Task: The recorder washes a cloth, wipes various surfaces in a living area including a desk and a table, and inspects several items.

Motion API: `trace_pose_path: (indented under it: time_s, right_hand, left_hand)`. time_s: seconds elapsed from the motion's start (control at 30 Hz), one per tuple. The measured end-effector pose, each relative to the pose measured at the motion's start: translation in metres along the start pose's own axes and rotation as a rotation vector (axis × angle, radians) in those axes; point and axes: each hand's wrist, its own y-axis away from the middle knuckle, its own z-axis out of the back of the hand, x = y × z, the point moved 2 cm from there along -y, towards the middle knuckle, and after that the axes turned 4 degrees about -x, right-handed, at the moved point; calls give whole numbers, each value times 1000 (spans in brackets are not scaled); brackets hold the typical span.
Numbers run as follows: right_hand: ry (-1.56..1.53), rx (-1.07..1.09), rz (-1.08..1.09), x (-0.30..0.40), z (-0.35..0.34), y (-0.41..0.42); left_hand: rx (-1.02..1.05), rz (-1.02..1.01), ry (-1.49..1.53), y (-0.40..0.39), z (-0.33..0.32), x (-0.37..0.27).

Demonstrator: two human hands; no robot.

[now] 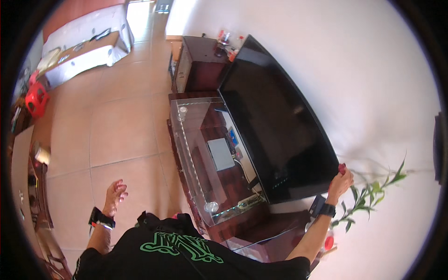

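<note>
My right hand (pixel 341 182) is at the near right corner of a large flat-screen television (pixel 280 122), with something small and dark red at its fingertips; whether that is a cloth or part of the fingers I cannot tell. My left hand (pixel 116 197) hangs over the tiled floor with its fingers apart and holds nothing. The television stands tilted in the view behind a glass-topped TV stand (pixel 189 147). Through the glass a flat silver-grey box (pixel 221 154) shows, with cables beside it.
A leafy green plant (pixel 367 199) stands right of my right hand. Beyond the television is a dark wooden cabinet (pixel 206 52) with bottles on it. A red plastic stool (pixel 36 99) and a cloth-covered bench (pixel 84 66) are at the left, over a tiled floor (pixel 122 133).
</note>
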Motion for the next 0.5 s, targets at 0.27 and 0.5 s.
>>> trace_pose_path:
  time_s: [0.27, 0.5]
  right_hand:
    - [-132, 77, 53, 90, -56, -46]
    - [-106, 120, 49, 192, -117, -88]
  left_hand:
    - [65, -11, -44, -47, -17, -44]
    - [-4, 24, -20, -132, 31, -62]
